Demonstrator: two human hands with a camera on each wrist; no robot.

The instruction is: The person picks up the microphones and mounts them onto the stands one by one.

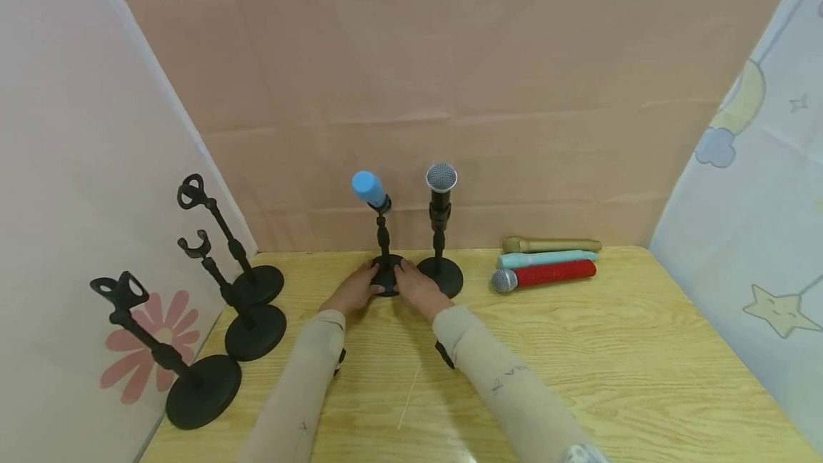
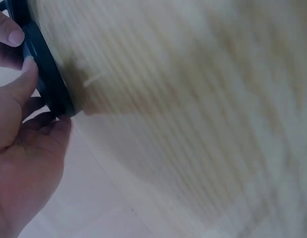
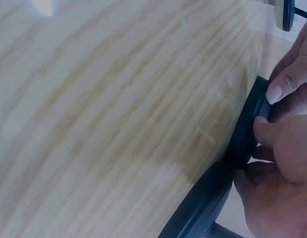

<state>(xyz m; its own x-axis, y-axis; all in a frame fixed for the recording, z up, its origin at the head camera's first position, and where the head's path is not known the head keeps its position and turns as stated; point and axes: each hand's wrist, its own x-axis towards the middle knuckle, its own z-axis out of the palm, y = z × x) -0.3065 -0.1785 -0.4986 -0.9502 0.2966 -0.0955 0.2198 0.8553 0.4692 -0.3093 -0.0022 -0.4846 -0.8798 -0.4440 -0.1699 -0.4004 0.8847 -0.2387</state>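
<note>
A black desktop microphone stand (image 1: 388,274) holds a light blue microphone (image 1: 368,188) tilted to the left. My left hand (image 1: 352,290) grips the left edge of its round base, with thumb and fingers on the rim in the left wrist view. On the other edge of that base, my right hand (image 1: 421,290) holds on with thumb and fingertips. Close on the right, a second stand (image 1: 444,279) bears a black microphone with a silver mesh head (image 1: 441,177). In the right wrist view the two bases appear to touch beside my right fingers (image 3: 244,184).
Three bare black stands (image 1: 202,388) line the table's left side by the white wall. At the back right lie a gold microphone (image 1: 553,244), a pale turquoise one (image 1: 546,259) and a red one (image 1: 554,273), side by side. A tan backdrop (image 1: 398,91) rises behind the table.
</note>
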